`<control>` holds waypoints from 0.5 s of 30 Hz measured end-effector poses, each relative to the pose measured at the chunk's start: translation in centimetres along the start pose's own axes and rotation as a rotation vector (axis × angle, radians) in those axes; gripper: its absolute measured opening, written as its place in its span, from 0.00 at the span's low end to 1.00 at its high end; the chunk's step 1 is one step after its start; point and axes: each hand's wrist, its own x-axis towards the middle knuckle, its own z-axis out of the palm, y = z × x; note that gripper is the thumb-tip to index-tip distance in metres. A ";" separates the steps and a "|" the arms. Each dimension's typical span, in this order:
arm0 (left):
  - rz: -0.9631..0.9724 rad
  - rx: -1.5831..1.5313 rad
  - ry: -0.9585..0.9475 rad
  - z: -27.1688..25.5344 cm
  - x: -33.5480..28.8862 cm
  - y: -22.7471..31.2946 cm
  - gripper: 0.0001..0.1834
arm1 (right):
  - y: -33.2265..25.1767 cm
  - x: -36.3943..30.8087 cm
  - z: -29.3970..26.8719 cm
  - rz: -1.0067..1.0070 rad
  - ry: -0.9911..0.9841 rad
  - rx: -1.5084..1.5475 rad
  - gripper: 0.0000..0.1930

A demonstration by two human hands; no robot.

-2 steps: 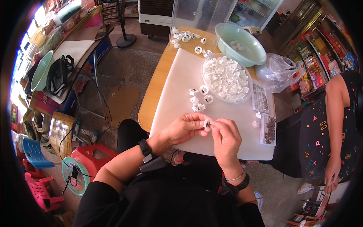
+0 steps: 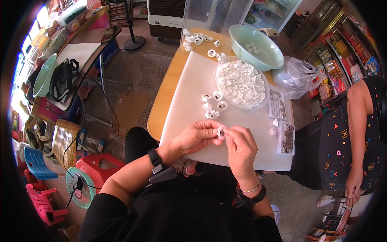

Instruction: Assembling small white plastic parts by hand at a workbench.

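Above the near edge of the white-covered table (image 2: 187, 97), my left hand (image 2: 197, 137) pinches a small round white plastic part (image 2: 221, 132) with a dark opening in its face. My right hand (image 2: 242, 147) is closed, its thumb and fingertips pressed to the right side of that part; any tiny piece between them is hidden. Several similar white parts (image 2: 222, 105) lie in a cluster just beyond my hands. To their right, a clear round tub (image 2: 267, 90) is heaped with small white plastic pieces (image 2: 242, 82).
Two clear boxes of small pieces, one pale (image 2: 277, 105) and one dark (image 2: 286, 139), line the table's right side. Farther back are a green basin (image 2: 274, 60), a plastic bag (image 2: 296, 78) and more white parts (image 2: 197, 39). Another person's arm (image 2: 358, 133) hangs at right.
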 end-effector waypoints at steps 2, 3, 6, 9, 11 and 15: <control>0.001 -0.003 0.009 0.0 -0.1 0.0 0.11 | 0.0 0.2 -0.2 -0.027 -0.027 -0.009 0.08; 0.002 0.001 0.012 0.0 -0.1 0.0 0.11 | 0.1 0.3 -0.3 -0.054 -0.052 -0.019 0.09; 0.001 0.011 0.021 0.1 -0.1 0.0 0.11 | 0.3 0.4 -0.5 -0.112 -0.086 -0.032 0.10; -0.002 0.038 0.018 -0.1 0.3 0.3 0.11 | 0.8 0.9 -0.5 -0.100 -0.094 -0.008 0.09; -0.005 0.052 0.021 -0.2 0.3 0.3 0.11 | 0.7 1.0 -0.6 -0.068 -0.093 0.014 0.09; -0.006 0.093 0.018 -0.3 0.3 0.3 0.11 | 0.9 1.0 -0.7 -0.060 -0.118 -0.008 0.08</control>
